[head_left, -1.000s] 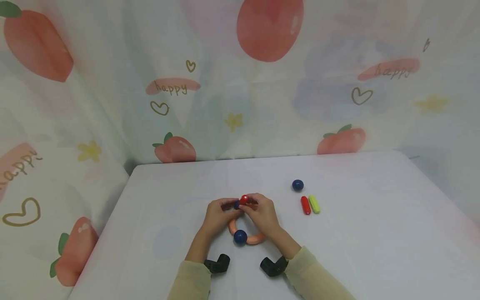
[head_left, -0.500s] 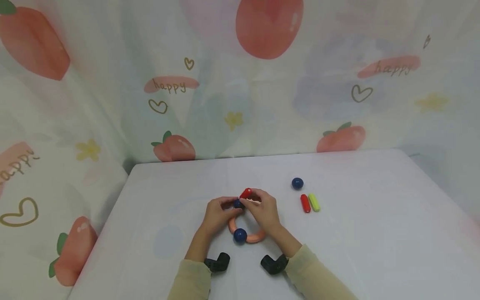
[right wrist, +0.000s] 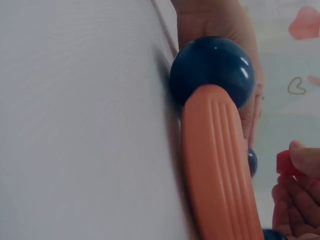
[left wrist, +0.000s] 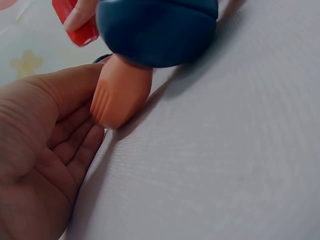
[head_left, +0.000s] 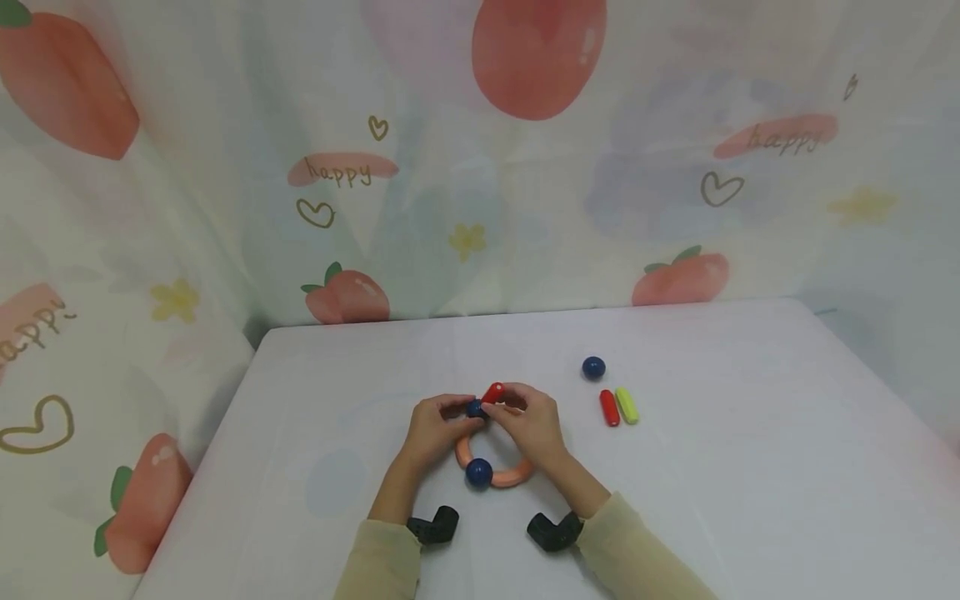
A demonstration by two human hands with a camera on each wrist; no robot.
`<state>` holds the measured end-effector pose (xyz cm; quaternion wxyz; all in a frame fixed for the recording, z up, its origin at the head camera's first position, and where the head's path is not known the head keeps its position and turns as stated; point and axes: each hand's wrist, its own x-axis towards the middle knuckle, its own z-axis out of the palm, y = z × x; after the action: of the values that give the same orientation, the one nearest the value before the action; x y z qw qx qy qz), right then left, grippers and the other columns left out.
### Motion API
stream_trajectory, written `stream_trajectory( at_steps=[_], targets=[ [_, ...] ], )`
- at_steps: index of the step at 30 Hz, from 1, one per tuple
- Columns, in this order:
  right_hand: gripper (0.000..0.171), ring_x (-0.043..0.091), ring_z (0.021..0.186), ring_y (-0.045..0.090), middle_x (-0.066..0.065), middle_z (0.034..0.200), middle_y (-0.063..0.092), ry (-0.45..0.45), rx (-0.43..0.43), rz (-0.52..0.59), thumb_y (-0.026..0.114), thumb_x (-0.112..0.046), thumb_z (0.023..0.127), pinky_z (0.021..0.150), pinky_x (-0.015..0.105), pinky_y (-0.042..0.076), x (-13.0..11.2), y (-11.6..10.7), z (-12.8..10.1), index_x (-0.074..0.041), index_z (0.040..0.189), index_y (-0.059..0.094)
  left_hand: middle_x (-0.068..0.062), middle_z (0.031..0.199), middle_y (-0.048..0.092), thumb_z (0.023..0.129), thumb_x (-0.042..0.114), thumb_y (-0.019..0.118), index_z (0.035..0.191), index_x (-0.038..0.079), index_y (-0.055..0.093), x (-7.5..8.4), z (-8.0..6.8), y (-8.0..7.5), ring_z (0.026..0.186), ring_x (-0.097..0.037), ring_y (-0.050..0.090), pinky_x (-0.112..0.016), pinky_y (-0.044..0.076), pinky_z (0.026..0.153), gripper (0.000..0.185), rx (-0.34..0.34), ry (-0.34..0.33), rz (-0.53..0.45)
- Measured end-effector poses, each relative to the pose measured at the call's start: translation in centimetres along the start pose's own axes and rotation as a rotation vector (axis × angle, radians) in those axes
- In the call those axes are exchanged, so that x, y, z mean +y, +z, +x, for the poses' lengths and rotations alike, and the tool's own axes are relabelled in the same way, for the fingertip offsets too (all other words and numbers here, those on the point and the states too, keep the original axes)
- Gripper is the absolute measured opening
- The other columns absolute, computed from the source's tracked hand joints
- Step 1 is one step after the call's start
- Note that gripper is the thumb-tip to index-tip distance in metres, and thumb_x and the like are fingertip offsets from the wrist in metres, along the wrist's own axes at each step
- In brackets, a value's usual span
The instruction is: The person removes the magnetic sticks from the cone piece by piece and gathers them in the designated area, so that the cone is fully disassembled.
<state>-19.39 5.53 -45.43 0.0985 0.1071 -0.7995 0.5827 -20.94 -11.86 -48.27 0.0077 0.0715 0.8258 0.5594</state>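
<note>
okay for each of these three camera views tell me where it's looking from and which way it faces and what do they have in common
Head: from above, facing forward and down at the white table; both hands, left hand and right hand, and the sleeves show.
Left wrist: low beside the table, facing the blue ball on the orange curved piece; the left palm shows.
Right wrist: low on the tabletop, looking along the orange curved piece; the right fingertips pinch the red piece.
Shared: all three show the ball, the orange piece and the red piece.

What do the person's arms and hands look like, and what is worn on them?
Both arms wear long pale yellow sleeves. A black angled device sits at each wrist: the left and the right. The left hand and right hand are bare, without gloves.
</note>
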Motion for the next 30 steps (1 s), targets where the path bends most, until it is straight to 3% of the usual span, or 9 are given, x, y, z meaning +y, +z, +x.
stream_trajectory(
  at_steps=[11, 17, 24, 30],
  targets=[
    [0.034, 0.021, 0.095, 0.059, 0.005, 0.098, 0.066, 0.113, -0.012, -0.135, 0.074, -0.022, 0.078, 0.084, 0.039, 0.048, 0.9, -4.0, -0.8, -0.006, 0.106, 0.066, 0.000, 0.104, 0.066, 0.073, 0.022, 0.078, 0.109, 0.011, 0.067, -0.2, -0.6, 0.1, 0.100, -0.014, 0.058, -0.035, 0.044, 0.090, 0.040, -0.001, -0.024, 0.009],
    [0.033, 0.022, 0.091, 0.060, 0.009, 0.096, 0.066, 0.170, 0.019, -0.157, 0.075, -0.017, 0.077, 0.083, 0.035, 0.049, 1.3, -6.6, -0.9, -0.002, 0.104, 0.065, 0.000, 0.104, 0.065, 0.073, 0.022, 0.078, 0.109, 0.011, 0.067, 0.0, -0.7, 0.3, 0.100, -0.014, 0.058, -0.035, 0.044, 0.089, 0.039, 0.000, -0.035, 0.013],
    [0.035, 0.025, 0.087, 0.062, 0.014, 0.096, 0.065, 0.191, 0.048, -0.165, 0.074, -0.018, 0.079, 0.075, 0.021, 0.049, 1.3, -10.2, -1.0, 0.003, 0.105, 0.063, 0.000, 0.105, 0.065, 0.073, 0.023, 0.078, 0.110, 0.012, 0.067, 0.2, -0.4, 0.3, 0.101, -0.015, 0.058, -0.035, 0.044, 0.089, 0.040, 0.006, -0.036, 0.032],
    [0.041, 0.025, 0.089, 0.062, 0.016, 0.100, 0.064, 0.275, 0.037, -0.191, 0.072, -0.024, 0.081, 0.073, 0.023, 0.050, 1.2, -13.0, -1.1, 0.004, 0.109, 0.061, 0.000, 0.106, 0.065, 0.073, 0.022, 0.078, 0.111, 0.013, 0.066, 0.3, -0.4, 0.2, 0.102, -0.015, 0.058, -0.035, 0.044, 0.090, 0.040, 0.007, -0.052, 0.027]
  ],
)
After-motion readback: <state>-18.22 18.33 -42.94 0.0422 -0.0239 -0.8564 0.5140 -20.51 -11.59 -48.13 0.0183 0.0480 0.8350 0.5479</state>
